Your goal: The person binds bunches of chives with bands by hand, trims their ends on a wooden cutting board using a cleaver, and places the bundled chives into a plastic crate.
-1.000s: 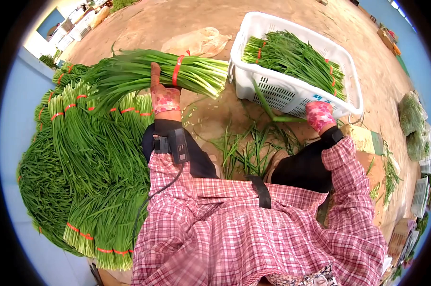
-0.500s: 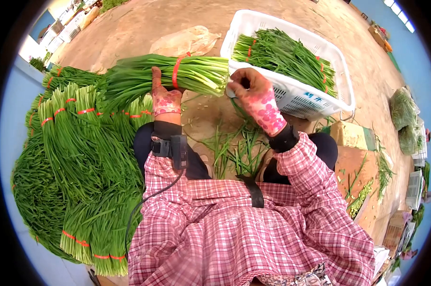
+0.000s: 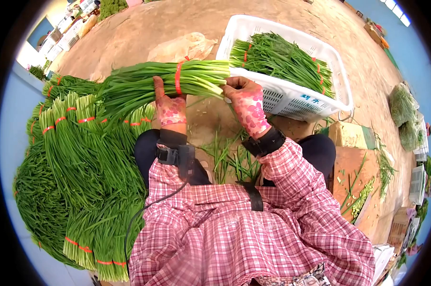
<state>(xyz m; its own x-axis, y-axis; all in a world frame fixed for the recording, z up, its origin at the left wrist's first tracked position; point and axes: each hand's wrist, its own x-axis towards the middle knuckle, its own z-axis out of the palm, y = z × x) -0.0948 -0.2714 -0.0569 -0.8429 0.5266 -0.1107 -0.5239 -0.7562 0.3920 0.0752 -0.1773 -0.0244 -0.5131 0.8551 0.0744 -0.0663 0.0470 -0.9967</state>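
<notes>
Above the dusty brown floor [image 3: 177, 21], fingers of the left hand [image 3: 170, 108] hold a long green bundle of leafy stalks [image 3: 141, 78], best kept level beside its narrow red band [image 3: 178, 78], while the right hand's [image 3: 248, 101] fingers touch its pale ends, grip unclear

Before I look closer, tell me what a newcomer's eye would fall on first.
Probably the green bundle with its red band, held in the left hand, the right hand at its pale ends. Next, the big pile along the left side, then the white crate beyond the right hand, with banded greens inside.
</notes>
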